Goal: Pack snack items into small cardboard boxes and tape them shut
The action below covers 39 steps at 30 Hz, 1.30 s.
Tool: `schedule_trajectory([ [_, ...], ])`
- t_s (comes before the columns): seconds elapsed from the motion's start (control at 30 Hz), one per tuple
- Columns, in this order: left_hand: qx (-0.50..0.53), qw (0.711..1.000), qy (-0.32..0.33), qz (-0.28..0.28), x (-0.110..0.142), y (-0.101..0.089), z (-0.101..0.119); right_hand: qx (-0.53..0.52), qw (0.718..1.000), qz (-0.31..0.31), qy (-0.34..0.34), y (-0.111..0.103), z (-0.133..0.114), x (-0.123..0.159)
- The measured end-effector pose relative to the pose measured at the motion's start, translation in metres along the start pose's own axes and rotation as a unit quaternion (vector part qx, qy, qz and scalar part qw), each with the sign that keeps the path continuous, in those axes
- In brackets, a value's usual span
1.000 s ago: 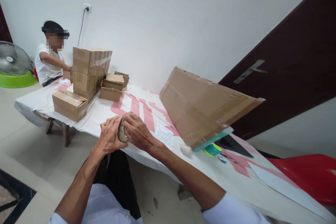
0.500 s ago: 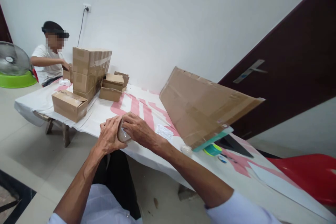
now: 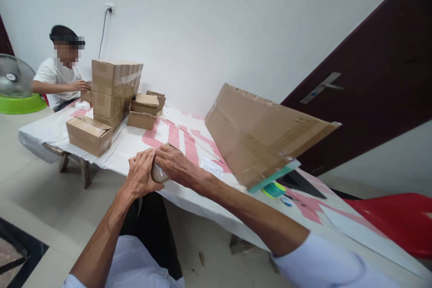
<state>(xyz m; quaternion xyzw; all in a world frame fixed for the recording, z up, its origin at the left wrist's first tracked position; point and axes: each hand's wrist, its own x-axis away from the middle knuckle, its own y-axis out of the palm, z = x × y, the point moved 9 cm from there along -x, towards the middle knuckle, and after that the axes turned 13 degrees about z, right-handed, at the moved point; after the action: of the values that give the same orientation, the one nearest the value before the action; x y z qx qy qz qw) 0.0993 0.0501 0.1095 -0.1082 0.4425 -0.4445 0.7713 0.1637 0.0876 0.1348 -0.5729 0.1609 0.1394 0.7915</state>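
Just over the table's near edge, my left hand wraps around what looks like a brown, shiny roll of packing tape. My right hand presses bent fingers against the roll's upper right side. Its fingertips are mostly hidden behind the knuckles, so a loose tape end cannot be made out. Much of the roll is covered by both hands.
A taped cardboard box, stacked boxes and open small boxes stand left. A large cardboard sheet leans at right, near a teal tape roll and written paper. A co-worker sits far left.
My right hand has shifted slightly left over the roll, hiding more of its top, and my right elbow has moved outward. The co-worker's hand and arm have shifted slightly.
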Motion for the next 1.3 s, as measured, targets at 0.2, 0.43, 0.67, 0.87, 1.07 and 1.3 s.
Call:
schedule_trajectory([
  [0.2, -0.003, 1.0, -0.006, -0.004, -0.001, 0.0, 0.001, 0.024, 0.999, 0.022, -0.005, -0.003, -0.003, 0.004],
  [0.43, -0.005, 1.0, -0.015, -0.009, 0.001, -0.002, 0.0, 0.013, 0.997, 0.072, -0.009, -0.012, -0.005, 0.009],
  [0.67, -0.003, 1.0, 0.0, -0.005, 0.001, -0.001, 0.002, 0.004, 0.998, 0.058, -0.013, -0.007, -0.004, 0.008],
  [0.87, -0.005, 1.0, -0.001, -0.009, 0.0, 0.001, 0.004, 0.015, 1.0, 0.019, -0.005, -0.005, -0.001, 0.008],
  [1.07, 0.0, 1.0, -0.004, -0.013, -0.001, -0.001, 0.005, 0.041, 0.999, 0.025, 0.025, -0.007, 0.002, 0.007],
  [1.3, 0.001, 1.0, 0.004, -0.007, -0.001, 0.004, 0.004, 0.037, 0.999, -0.02, 0.019, -0.002, 0.003, 0.006],
])
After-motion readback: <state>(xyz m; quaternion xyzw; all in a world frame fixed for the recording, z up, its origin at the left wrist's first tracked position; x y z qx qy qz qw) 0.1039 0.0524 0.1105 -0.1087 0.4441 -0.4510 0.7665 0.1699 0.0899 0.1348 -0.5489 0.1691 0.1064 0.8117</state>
